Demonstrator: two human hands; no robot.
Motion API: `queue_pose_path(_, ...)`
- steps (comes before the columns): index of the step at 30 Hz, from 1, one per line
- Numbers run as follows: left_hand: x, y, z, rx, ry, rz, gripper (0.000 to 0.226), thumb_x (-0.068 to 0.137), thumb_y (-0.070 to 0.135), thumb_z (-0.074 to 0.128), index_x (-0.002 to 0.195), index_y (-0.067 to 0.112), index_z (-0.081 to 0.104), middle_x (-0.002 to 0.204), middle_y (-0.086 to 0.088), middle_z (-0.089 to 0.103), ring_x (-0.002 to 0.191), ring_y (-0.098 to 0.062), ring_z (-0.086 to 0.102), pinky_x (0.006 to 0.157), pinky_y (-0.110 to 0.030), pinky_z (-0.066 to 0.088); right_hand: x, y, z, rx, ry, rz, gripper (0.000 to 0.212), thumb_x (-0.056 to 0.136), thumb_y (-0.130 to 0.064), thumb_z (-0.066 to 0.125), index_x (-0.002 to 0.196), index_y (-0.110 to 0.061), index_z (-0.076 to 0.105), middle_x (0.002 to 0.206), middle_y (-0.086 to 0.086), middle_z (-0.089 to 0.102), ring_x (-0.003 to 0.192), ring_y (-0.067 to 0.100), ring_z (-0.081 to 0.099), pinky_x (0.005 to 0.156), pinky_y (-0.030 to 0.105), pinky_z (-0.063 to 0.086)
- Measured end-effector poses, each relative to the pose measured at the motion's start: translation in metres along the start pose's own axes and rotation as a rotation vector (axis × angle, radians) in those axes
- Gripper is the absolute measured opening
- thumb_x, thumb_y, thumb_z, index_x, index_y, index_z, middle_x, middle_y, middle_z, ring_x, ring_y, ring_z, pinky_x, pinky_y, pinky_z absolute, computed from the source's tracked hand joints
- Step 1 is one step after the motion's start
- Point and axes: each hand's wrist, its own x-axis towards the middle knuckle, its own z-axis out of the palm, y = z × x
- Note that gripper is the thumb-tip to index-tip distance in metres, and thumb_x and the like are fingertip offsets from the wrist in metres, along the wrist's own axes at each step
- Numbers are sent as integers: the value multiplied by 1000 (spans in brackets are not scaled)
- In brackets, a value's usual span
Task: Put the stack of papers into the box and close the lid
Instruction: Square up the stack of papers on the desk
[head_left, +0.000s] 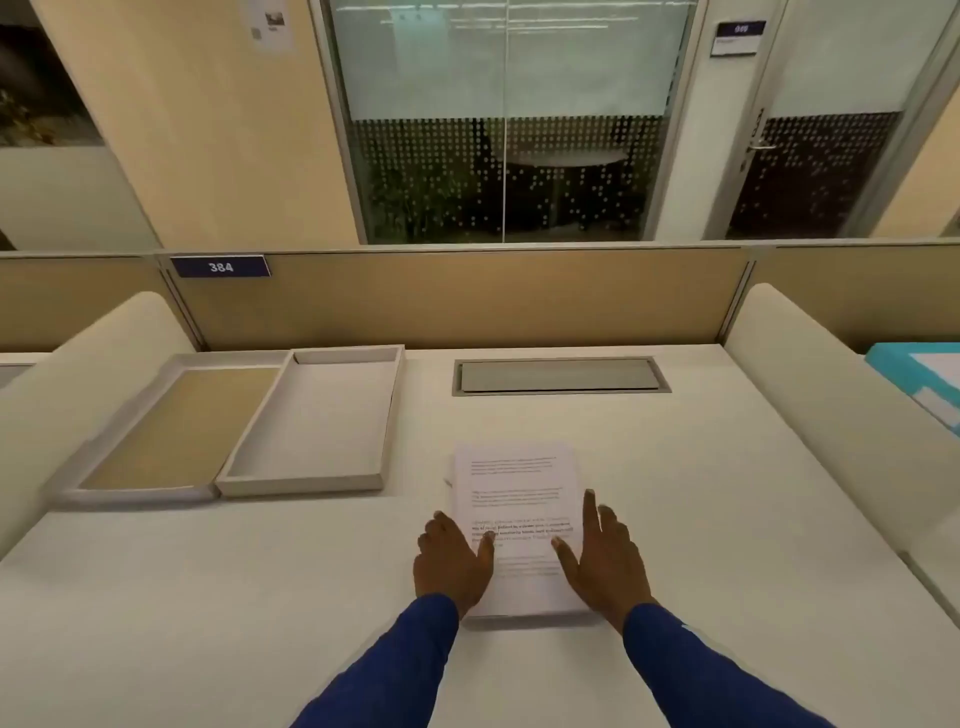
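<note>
While flanking the stack of papers (514, 519), left hand (453, 564), right hand (605, 558), fingers spread, gripping nothing, box (311, 423) open.

White papers (514, 499) with black print. Blue sleeves (384, 670). White box (306, 483), tan inside the lid (176, 426). White table (675, 493).

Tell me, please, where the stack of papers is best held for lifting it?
Probably by its two long edges. The stack of papers lies flat with its short edge toward the person, left hand and right hand already flanking it.
</note>
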Motion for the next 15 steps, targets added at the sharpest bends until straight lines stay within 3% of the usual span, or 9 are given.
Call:
queue_pose_path(2, -1, 2, 3, -80, -23, -110, 74, 96, 66, 43, 136, 4, 46, 135, -11, 52, 120, -26, 57, 92, -36, 52, -4, 2, 6, 71, -9, 134, 78, 98, -57, 45, 156, -9, 23, 146, 11, 42, 129, 26, 47, 101, 39, 49)
queue_pose_path(5, -2, -1, 9, -94, -116, -216, 65, 95, 65, 47, 123, 7, 57, 125, -11, 56, 111, -27, 62, 87, -34, 53, -9, 8, 17, 106, -50, 267, 58, 97, -55, 49, 132, -9, 47, 128, 9, 50, 118, 26, 51, 91, 37, 52)
queue_pose_path(10, 1, 1, 15, -211, -193, -314, 47, 88, 51, 59, 108, 10, 68, 114, -10, 67, 100, -27, 66, 90, -38, 59, -10, 8, 26, 106, -57, 271, 55, 98, -53, 48, 129, -8, 49, 127, 9, 49, 119, 25, 49, 88, 35, 49)
queue_pose_path(15, 0, 12, 15, -326, -131, -479, 53, 87, 36, 67, 127, 6, 51, 133, -16, 51, 120, -33, 56, 93, -38, 50, -13, 8, 33, 104, -25, 264, 54, 97, -53, 49, 127, -9, 50, 124, 8, 50, 113, 24, 50, 85, 34, 51)
